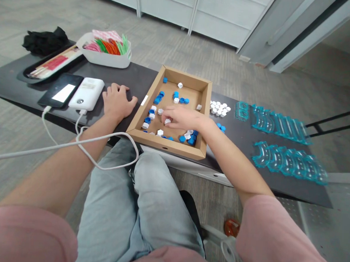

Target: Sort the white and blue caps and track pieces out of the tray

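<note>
My left hand (117, 103) rests on the dark table with its fingers spread, beside the cardboard box and a white power bank (87, 94); it holds nothing. Inside the shallow cardboard box (165, 145), my right hand (178, 117) reaches in from the right. Its thumb and fingers close around a small white hexagonal piece (167, 122). Several blue hexagonal pieces (159, 97) and white ones lie scattered in the box, some in small clusters. A blue and white cluster (191, 137) sits under my right wrist, partly covered.
Right of the box lie a heap of white pieces (219, 108), a few blue pieces (221, 127) and rows of clear teal plastic parts (288, 161). To the left are a phone (61, 90), a black tray (32, 79) and a white basket (108, 59). A white cable (103, 135) crosses my left forearm.
</note>
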Demonstrator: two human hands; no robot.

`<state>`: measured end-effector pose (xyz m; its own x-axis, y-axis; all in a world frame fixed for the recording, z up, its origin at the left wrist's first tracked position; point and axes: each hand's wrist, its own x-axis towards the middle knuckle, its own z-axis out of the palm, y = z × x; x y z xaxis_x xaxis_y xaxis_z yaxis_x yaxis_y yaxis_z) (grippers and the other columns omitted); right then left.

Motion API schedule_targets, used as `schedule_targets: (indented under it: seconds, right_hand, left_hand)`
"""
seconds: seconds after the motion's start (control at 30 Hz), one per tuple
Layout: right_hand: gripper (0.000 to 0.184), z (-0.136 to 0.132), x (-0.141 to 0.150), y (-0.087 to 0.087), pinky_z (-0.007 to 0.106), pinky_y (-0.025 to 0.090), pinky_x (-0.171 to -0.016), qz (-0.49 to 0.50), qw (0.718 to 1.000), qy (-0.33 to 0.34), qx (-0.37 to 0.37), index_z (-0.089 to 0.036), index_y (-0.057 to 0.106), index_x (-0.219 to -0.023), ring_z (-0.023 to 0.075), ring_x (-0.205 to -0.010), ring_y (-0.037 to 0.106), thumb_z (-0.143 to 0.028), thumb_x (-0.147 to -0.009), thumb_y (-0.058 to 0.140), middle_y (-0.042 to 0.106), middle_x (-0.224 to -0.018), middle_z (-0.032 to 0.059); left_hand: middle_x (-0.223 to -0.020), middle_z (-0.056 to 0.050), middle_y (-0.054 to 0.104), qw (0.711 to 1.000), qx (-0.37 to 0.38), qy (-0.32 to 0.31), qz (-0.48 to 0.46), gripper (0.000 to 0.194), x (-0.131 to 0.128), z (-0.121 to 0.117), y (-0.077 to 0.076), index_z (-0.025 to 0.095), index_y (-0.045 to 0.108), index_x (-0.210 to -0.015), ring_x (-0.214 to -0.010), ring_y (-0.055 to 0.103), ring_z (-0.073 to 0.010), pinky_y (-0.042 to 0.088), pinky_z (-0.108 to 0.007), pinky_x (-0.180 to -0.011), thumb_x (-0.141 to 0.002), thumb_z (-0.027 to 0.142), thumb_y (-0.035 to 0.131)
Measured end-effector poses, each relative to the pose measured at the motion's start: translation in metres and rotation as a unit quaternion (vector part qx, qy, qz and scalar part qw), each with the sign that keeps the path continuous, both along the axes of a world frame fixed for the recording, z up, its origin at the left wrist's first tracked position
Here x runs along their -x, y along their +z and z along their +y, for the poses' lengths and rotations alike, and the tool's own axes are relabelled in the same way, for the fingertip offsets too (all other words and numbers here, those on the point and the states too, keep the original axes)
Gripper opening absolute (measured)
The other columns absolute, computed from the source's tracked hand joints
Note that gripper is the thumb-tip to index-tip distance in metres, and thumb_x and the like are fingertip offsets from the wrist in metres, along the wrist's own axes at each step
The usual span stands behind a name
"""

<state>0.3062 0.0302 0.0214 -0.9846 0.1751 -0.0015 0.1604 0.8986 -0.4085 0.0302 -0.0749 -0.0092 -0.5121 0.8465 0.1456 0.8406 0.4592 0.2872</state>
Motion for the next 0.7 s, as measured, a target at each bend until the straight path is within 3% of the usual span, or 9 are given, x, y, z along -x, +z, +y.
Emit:
schedule_targets:
  seconds: [0.1,0.23,0.3,0.37,0.5,0.7]
  right_hand:
    - [0.015,0.008,-0.036,0.007,0.041,0.060,-0.099,0.132,0.990,-0.034,0.043,-0.026,0.083,-0.121,0.0277,-0.106,0.074,-0.025,-0.107,0.079,0.084,-0.118,0.0076]
    - [0.023,0.026,-0.126,0.009,0.043,0.065,-0.096,0.264,0.925,-0.272,0.020,-0.029,0.082,-0.125,0.0276,-0.102,0.077,-0.036,-0.103,0.083,0.084,-0.119,0.0072]
    - [0.022,0.036,-0.171,0.002,0.044,0.067,-0.093,0.260,0.882,-0.393,-0.003,-0.030,0.081,-0.120,0.0275,-0.095,0.077,-0.037,-0.099,0.084,0.084,-0.115,0.0068]
    - [0.022,0.044,-0.207,-0.010,0.046,0.069,-0.090,0.234,0.852,-0.469,-0.018,-0.030,0.080,-0.116,0.0279,-0.090,0.077,-0.037,-0.096,0.085,0.085,-0.115,0.0073]
    - [0.025,0.055,-0.243,-0.033,0.053,0.071,-0.094,0.165,0.851,-0.499,-0.021,-0.028,0.082,-0.113,0.0298,-0.087,0.077,-0.031,-0.089,0.086,0.084,-0.119,0.0110]
    - [0.045,0.065,-0.241,-0.054,0.056,0.072,-0.104,0.133,0.863,-0.487,-0.001,-0.025,0.082,-0.129,0.0290,-0.090,0.079,-0.018,-0.085,0.082,0.080,-0.134,0.0142]
  left_hand:
    - [-0.171,-0.031,0.064,1.000,-0.004,0.002,-0.002,0.073,0.001,0.001,-0.001,0.014,0.071,-0.168,-0.166,0.055,-0.0541,0.043,-0.068,-0.141,-0.106,0.051,0.058]
    - [-0.170,-0.031,0.065,1.000,-0.005,0.003,0.005,0.074,0.002,0.001,-0.003,0.012,0.072,-0.166,-0.164,0.057,-0.0524,0.043,-0.067,-0.140,-0.105,0.050,0.054]
    - [-0.170,-0.030,0.064,1.000,0.000,0.000,0.007,0.075,0.002,0.000,-0.002,0.010,0.072,-0.167,-0.163,0.057,-0.0512,0.043,-0.066,-0.140,-0.106,0.050,0.052]
    - [-0.172,-0.030,0.063,1.000,0.007,-0.004,0.006,0.076,0.001,-0.001,0.000,0.008,0.071,-0.168,-0.164,0.056,-0.0507,0.043,-0.067,-0.141,-0.107,0.049,0.051]
    - [-0.173,-0.033,0.062,1.000,0.024,0.000,0.018,0.075,-0.002,-0.001,0.006,0.004,0.069,-0.170,-0.166,0.056,-0.0517,0.044,-0.069,-0.141,-0.110,0.043,0.051]
    - [-0.176,-0.034,0.061,0.998,0.046,0.011,0.034,0.074,-0.007,0.000,0.011,0.005,0.069,-0.172,-0.168,0.057,-0.0518,0.044,-0.068,-0.143,-0.112,0.043,0.051]
